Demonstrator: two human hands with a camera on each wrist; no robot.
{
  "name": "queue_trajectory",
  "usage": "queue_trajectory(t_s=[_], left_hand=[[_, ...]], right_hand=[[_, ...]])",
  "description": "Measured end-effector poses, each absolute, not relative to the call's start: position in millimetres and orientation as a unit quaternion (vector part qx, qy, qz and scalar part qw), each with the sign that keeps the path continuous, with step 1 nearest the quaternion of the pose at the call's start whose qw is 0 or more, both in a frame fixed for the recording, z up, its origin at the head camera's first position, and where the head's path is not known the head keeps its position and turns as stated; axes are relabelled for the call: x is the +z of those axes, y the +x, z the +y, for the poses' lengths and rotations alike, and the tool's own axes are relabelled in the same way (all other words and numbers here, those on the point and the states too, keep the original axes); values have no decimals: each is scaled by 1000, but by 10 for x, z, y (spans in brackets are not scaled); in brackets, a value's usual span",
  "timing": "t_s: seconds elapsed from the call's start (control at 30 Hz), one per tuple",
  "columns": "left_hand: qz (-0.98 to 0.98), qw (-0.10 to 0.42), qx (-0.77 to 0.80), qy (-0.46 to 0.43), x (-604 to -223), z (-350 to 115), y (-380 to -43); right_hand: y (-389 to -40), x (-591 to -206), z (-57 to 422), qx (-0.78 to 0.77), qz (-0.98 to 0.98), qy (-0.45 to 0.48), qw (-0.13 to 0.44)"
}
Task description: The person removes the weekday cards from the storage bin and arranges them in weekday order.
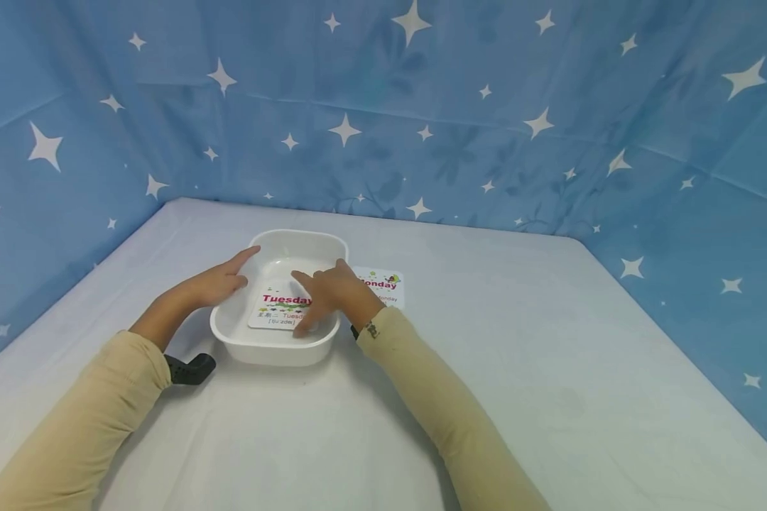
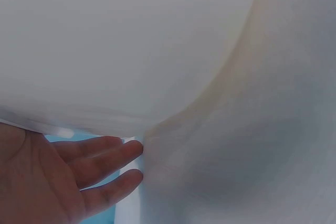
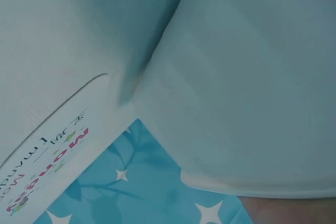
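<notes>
A white plastic basin [image 1: 275,355] stands on the table with a "Tuesday" word card [image 1: 271,321] inside it, printed side up. My left hand [image 1: 217,284] is at the basin's left rim. Its fingers [image 2: 110,163] stretch out loosely along the outer wall in the left wrist view. Over the basin's right side reaches my right hand [image 1: 332,294], thumb and fingers spread above the card and covering its right part. Only a bit of that hand [image 3: 289,212] shows past the rim in the right wrist view. Right of the basin lies a "Monday" card [image 1: 390,287], partly hidden by the right hand.
A white cloth covers the table [image 1: 518,355]. Behind and beside it hangs a blue curtain [image 1: 460,170] with white stars. A black strap piece [image 1: 192,369] juts from the left wrist, near the basin's lower left side.
</notes>
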State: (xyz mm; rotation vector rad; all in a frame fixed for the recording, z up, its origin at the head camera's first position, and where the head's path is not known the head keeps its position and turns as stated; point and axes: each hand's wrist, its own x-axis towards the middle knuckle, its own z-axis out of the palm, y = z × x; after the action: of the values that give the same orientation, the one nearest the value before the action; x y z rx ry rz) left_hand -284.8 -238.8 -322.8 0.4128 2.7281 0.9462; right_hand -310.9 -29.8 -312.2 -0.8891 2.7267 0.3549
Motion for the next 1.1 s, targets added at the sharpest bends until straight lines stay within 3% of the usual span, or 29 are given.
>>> queue_trajectory(t_s=[1.1], left_hand=[[928, 115, 323, 146, -3196, -2361, -2817]], right_hand=[[-3108, -3071, -262, 68, 932, -341, 99]])
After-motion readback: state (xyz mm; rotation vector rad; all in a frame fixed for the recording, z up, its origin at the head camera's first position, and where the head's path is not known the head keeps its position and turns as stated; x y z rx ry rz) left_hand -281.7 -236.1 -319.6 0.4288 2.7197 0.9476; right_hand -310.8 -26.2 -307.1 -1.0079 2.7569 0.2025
